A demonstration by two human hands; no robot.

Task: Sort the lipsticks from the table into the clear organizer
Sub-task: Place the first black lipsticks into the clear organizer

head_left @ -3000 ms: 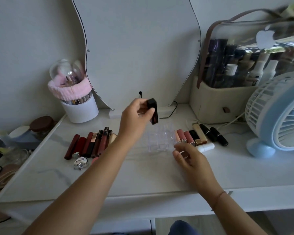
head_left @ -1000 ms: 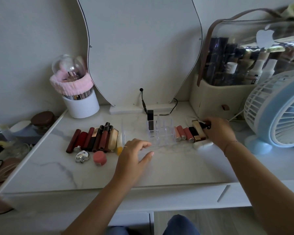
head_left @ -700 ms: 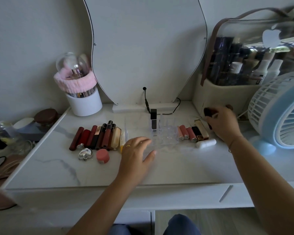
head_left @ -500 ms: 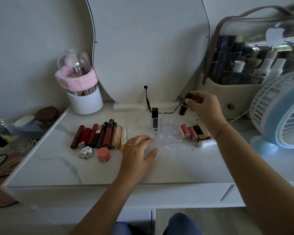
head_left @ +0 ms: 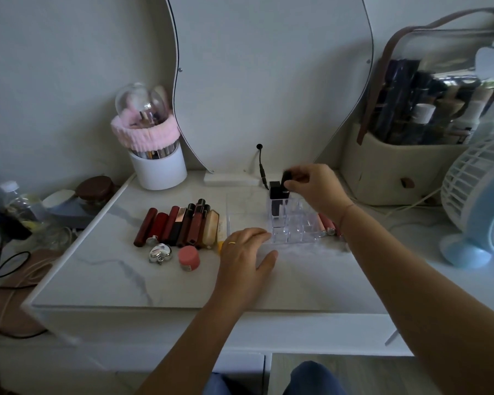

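My right hand [head_left: 314, 186] pinched a black lipstick [head_left: 286, 177] between thumb and curled fingers, its long axis near upright, just above the back row of the clear organizer [head_left: 294, 226]. The empty slot I judged it needed lay straight below my fingertips, just right of the square black lipstick [head_left: 275, 191] already standing there (the two dark caps were nearly touching, so a knock seemed possible). My left hand [head_left: 247, 252] lay flat with straight fingers, its tips against the organizer's near left corner. It was well placed to steady the organizer, but farther from that slot. Off that hand's outer side lay a row of lipsticks [head_left: 180, 223], and under my right wrist a few pink lipsticks [head_left: 325, 223]. Everything sat on a white marble table [head_left: 120, 272], with a mirror [head_left: 268, 81] ahead of both hands and a fan [head_left: 479, 201] off to the right.
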